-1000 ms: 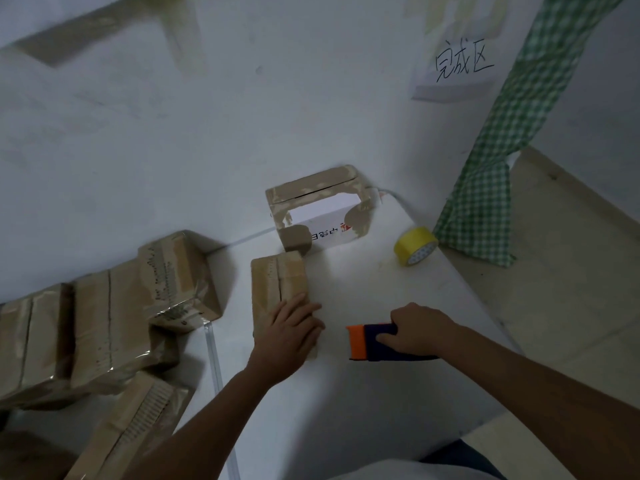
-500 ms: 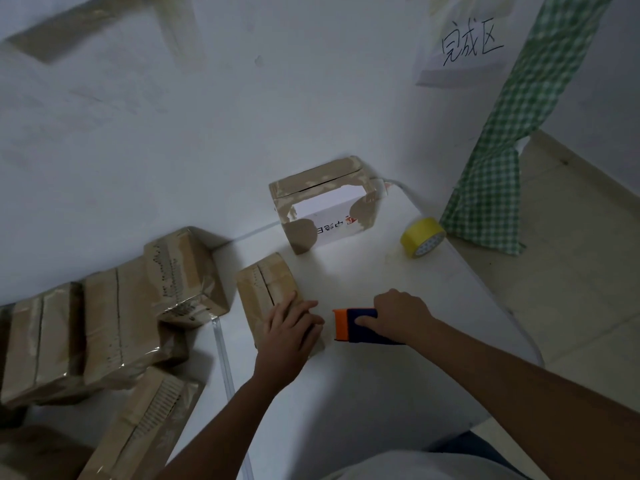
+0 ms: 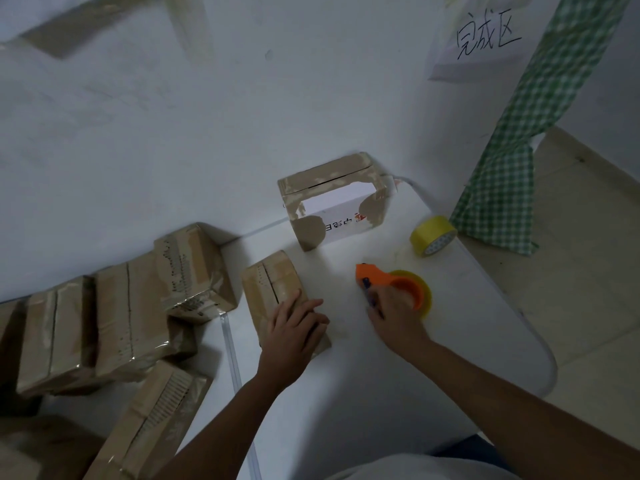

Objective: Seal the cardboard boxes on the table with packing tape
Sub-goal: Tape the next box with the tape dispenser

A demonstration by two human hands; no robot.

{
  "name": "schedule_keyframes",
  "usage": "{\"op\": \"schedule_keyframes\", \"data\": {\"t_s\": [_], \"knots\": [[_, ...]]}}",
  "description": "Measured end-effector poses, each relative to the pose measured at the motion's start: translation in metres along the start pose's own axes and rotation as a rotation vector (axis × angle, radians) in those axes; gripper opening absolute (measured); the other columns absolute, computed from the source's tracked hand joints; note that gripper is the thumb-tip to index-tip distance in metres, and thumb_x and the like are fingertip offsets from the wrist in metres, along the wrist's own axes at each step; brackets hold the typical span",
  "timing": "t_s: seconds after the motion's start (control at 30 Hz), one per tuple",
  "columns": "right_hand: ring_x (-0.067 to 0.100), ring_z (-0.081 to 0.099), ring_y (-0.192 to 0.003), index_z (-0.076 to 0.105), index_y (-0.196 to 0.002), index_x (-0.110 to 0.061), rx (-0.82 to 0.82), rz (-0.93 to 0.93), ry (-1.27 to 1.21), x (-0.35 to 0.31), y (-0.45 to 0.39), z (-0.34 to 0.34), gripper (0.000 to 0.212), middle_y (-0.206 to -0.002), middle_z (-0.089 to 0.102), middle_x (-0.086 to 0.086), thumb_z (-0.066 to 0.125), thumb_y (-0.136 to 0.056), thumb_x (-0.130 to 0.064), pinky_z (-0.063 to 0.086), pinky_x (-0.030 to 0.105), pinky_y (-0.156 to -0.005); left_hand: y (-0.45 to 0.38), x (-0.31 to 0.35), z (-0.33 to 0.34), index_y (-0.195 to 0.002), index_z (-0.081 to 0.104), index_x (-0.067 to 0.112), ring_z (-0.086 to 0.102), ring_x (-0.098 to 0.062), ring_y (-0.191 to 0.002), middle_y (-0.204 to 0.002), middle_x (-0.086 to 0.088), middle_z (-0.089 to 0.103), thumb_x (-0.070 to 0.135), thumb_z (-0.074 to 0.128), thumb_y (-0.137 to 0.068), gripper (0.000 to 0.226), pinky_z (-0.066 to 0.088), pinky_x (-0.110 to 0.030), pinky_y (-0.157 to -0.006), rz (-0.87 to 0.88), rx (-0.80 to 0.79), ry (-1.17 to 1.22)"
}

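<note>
Two hands at a white table

Two hands work on the table. Left hand lies flat on a small box, fingers straight. Right hand grips an orange dispenser — just right of the box. A yellow roll sits beyond it.

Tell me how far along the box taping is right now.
Done: taped boxes piled left of the table. In hand: left hand presses the small box, seam still open; right hand holds the tape dispenser beside it. Left: taping that seam.
</note>
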State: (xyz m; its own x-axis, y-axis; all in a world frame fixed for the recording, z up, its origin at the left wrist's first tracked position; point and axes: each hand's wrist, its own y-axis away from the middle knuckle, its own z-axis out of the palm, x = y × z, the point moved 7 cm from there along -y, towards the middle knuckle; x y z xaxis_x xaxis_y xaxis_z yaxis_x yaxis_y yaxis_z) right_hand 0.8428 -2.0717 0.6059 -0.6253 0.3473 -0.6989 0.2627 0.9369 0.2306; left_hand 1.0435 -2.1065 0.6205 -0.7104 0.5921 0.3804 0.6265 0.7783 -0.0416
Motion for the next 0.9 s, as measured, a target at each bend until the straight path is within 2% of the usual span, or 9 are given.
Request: {"op": "schedule_keyframes", "data": {"t_s": [0.1,0.17,0.27,0.37,0.43,0.57,0.67,0.73,0.9], "knots": [[0.02,0.059,-0.105,0.052,-0.125,-0.012,-0.316,0.426,-0.552,-0.003,0.017,0.05,0.033,-0.117,0.06,0.004,0.051,-0.099,-0.033,0.048,0.031,-0.091,-0.001,-0.001,0.002,-0.114,0.068,0.028,0.018,-0.018,-0.15,-0.144,0.013,0.051,0.045,0.031,-0.101,0.042,0.023,-0.046,-0.117,-0.008,-0.021,0.006],[0.02,0.064,-0.097,0.06,-0.113,-0.008,-0.39,0.541,-0.75,-0.005,0.025,0.065,0.033,-0.104,0.068,0.006,0.052,-0.099,-0.037,0.052,0.031,-0.087,-0.001,-0.002,0.002,-0.116,0.067,0.028,0.015,-0.016,-0.15,-0.145,0.014,0.049,0.044,0.034,-0.101,0.04,0.021,-0.046,-0.118,-0.028,-0.041,0.019],[0.017,0.062,-0.077,0.064,-0.091,-0.005,-0.253,0.493,-0.809,-0.002,0.023,0.061,0.021,-0.081,0.066,0.007,0.059,-0.096,-0.025,0.051,0.026,-0.072,-0.001,-0.002,0.001,-0.121,0.063,0.027,0.019,-0.015,-0.149,-0.15,0.01,0.044,0.039,0.045,-0.101,0.03,0.025,-0.049,-0.116,-0.033,-0.044,0.04],[0.018,0.057,-0.072,0.062,-0.087,-0.003,-0.084,0.387,-0.732,0.0,0.019,0.049,0.017,-0.073,0.062,0.006,0.059,-0.096,-0.016,0.047,0.034,-0.071,-0.002,-0.006,-0.004,-0.139,0.049,0.028,0.033,-0.017,-0.142,-0.156,0.006,0.036,0.04,0.051,-0.099,0.042,0.033,-0.045,-0.112,-0.105,-0.02,0.12],[0.018,0.057,-0.071,0.061,-0.085,-0.003,-0.026,0.305,-0.68,-0.001,0.021,0.042,0.017,-0.072,0.062,0.006,0.058,-0.096,-0.015,0.046,0.036,-0.073,-0.003,-0.01,-0.006,-0.145,0.043,0.023,0.037,-0.016,-0.141,-0.157,0.005,0.035,0.037,0.046,-0.102,0.045,0.031,-0.041,-0.116,-0.135,-0.014,0.187],[0.014,0.056,-0.069,0.061,-0.085,-0.002,0.019,0.173,-0.627,-0.006,0.027,0.036,0.017,-0.073,0.061,0.007,0.057,-0.097,-0.014,0.045,0.029,-0.07,0.004,-0.01,0.002,-0.152,0.034,0.018,0.011,-0.011,-0.152,-0.162,0.004,0.022,0.047,0.018,-0.104,0.058,0.01,-0.04,-0.125,-0.03,-0.09,0.016],[0.011,0.056,-0.067,0.061,-0.083,-0.003,0.053,0.137,-0.642,-0.008,0.028,0.036,0.017,-0.071,0.061,0.007,0.058,-0.096,-0.013,0.044,0.025,-0.068,0.01,-0.014,0.009,-0.156,0.023,0.018,0.002,-0.013,-0.153,-0.164,0.003,0.012,0.051,0.028,-0.103,0.063,0.005,-0.04,-0.125,0.037,-0.11,-0.089],[0.011,0.056,-0.068,0.061,-0.082,-0.005,0.063,0.131,-0.653,-0.006,0.027,0.038,0.017,-0.071,0.061,0.006,0.058,-0.096,-0.013,0.044,0.026,-0.069,0.01,-0.013,0.009,-0.155,0.025,0.015,0.009,-0.019,-0.152,-0.163,-0.002,0.017,0.055,0.033,-0.1,0.068,0.009,-0.042,-0.123,0.068,-0.091,-0.142],[0.008,0.058,-0.068,0.063,-0.083,-0.008,0.076,0.136,-0.645,-0.002,0.022,0.041,0.014,-0.071,0.063,0.004,0.06,-0.095,-0.014,0.046,0.027,-0.069,0.006,-0.006,0.011,-0.147,0.042,0.007,0.033,-0.028,-0.144,-0.155,-0.011,0.039,0.053,0.034,-0.097,0.068,0.031,-0.05,-0.115,0.093,-0.041,-0.251]]}}
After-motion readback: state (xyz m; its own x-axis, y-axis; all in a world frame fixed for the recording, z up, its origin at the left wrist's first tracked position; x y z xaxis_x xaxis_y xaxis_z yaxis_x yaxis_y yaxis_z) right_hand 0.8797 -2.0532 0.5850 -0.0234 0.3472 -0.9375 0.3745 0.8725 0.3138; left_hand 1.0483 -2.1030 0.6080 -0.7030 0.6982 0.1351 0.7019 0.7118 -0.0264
